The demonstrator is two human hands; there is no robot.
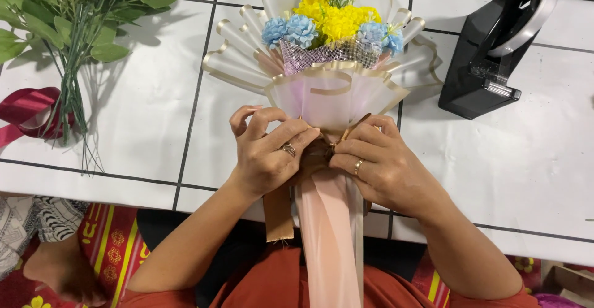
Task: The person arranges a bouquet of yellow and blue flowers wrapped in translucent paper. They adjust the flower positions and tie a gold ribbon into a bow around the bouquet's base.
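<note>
1. the bouquet [331, 54] lies flat on the white tiled table [142, 122], blooms pointing away from the person and its stem end hanging over the near edge toward the lap. yellow flowers sit in the middle, blue ones on either side, with a few pale sprigs at the top, all behind a band of sparkly net and folded translucent wrapping edged in gold.
2. a tan ribbon [278, 212] circles the narrow neck of the bouquet; one tail hangs down over the table edge beside the long pink wrap.
3. the left hand [269, 150] is curled over the neck from the left, fingers bent and pinching the ribbon at the knot; a ring shows on one finger.
4. the right hand [377, 162] meets it from the right, fingertips pressed on the same knot of ribbon, also wearing a ring. both hands touch at the neck.
5. a bunch of green leafy stems [68, 29] lies at the far left, with a dark red ribbon roll [28, 113] just beside its stalks.
6. a black tape dispenser [495, 48] stands at the far right, well apart from the hands.
7. bare table spreads on both sides between the bouquet and these things.
</note>
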